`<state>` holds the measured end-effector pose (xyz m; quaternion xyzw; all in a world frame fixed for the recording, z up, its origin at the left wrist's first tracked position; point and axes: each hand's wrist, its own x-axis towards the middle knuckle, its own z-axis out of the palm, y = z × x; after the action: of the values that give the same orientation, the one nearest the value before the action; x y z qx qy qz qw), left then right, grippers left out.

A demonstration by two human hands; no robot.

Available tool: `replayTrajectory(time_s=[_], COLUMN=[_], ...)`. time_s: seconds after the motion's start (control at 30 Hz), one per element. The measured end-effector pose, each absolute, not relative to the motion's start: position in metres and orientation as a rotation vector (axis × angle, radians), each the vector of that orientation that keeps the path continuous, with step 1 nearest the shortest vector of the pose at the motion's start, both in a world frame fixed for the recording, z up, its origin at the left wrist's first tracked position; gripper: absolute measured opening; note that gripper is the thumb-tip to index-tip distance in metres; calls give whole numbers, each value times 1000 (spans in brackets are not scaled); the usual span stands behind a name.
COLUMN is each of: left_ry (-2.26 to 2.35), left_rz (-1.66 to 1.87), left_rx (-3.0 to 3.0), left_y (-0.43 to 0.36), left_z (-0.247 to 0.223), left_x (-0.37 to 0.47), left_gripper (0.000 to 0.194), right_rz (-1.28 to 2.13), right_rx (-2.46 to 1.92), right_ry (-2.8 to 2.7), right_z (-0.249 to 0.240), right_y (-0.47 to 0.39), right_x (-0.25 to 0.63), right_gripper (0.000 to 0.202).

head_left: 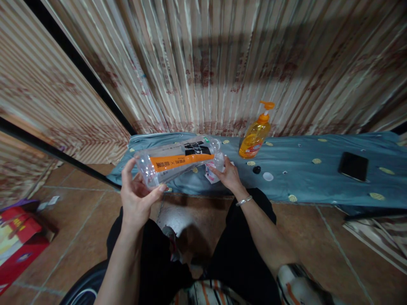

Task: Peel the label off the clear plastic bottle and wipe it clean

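A clear plastic bottle (181,160) with an orange and black label lies sideways in the air between my hands, over the edge of the blue cloth. Its base is gripped by my left hand (136,192), thumb below and fingers behind. My right hand (229,174) is closed on a white and pink wrapper (213,173) at the bottle's right end, by its neck. To the right stands an orange pump bottle (255,137) with yellow liquid. A small black cap (256,169) and a white disc (268,176) lie in front of it.
The blue cloth (302,169) covers a long narrow surface before a striped curtain (206,63). A black phone-like object (353,166) lies at its right. Black poles (79,76) slant down at the left. A red box (25,250) sits on the tiled floor.
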<state>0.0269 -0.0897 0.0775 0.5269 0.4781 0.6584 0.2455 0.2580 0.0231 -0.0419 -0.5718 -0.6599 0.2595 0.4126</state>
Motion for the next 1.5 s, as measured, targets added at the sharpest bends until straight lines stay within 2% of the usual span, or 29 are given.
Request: replayTrajectory(time_s=[0.6,1.5], left_ry=[1223,1236], left_rz=[1805,1798], left_rx=[1452,1428], left_y=[-82,-84], left_z=[71,74], left_x=[13,20], left_gripper=[76,74], right_rz=[660,618], right_rx=[-1442,-1436], right_ry=[-1653,-1631], right_z=[-38,-46], right_y=[22,24], right_x=[258,258], right_gripper=[49,54])
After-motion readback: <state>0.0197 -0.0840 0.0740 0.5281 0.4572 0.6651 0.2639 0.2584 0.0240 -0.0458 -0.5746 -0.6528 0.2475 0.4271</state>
